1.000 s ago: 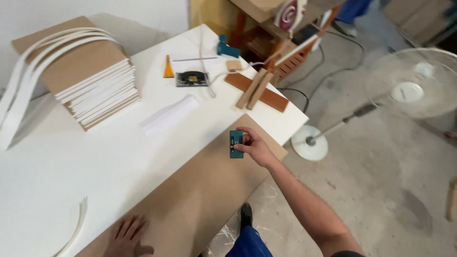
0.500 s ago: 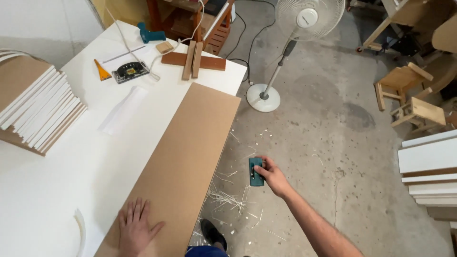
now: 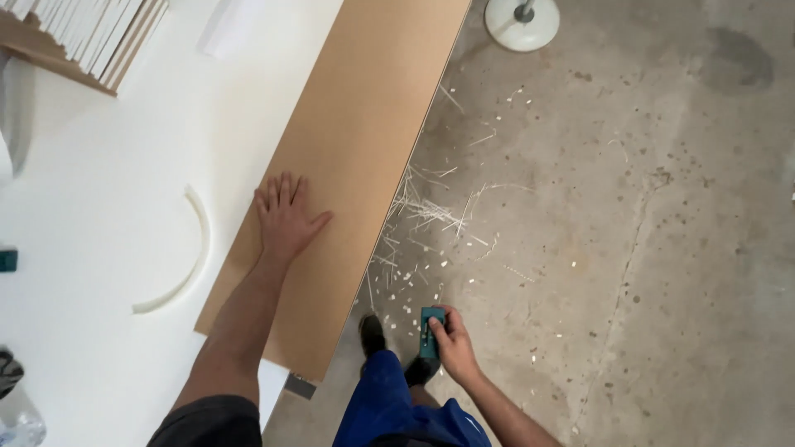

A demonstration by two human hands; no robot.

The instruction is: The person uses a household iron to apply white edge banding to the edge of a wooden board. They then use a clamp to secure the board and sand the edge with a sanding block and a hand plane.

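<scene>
My left hand [image 3: 286, 217] lies flat, fingers spread, on a long brown board [image 3: 356, 157] that rests along the right edge of the white table [image 3: 108, 207]. My right hand [image 3: 451, 339] is off the table, down by my leg over the floor, and grips a small teal hand tool [image 3: 431, 329]. The tool is well clear of the board's edge.
A curved white strip [image 3: 178, 273] lies on the table left of the board. A stack of white-edged panels [image 3: 91, 37] sits at the top left. White shavings [image 3: 431, 215] litter the concrete floor. A fan's round base [image 3: 523, 21] stands at the top.
My right hand has carried the teal tool from the far end of the board down its edge and off to my side. The view has tilted down to the floor. My left hand stays on the board.
</scene>
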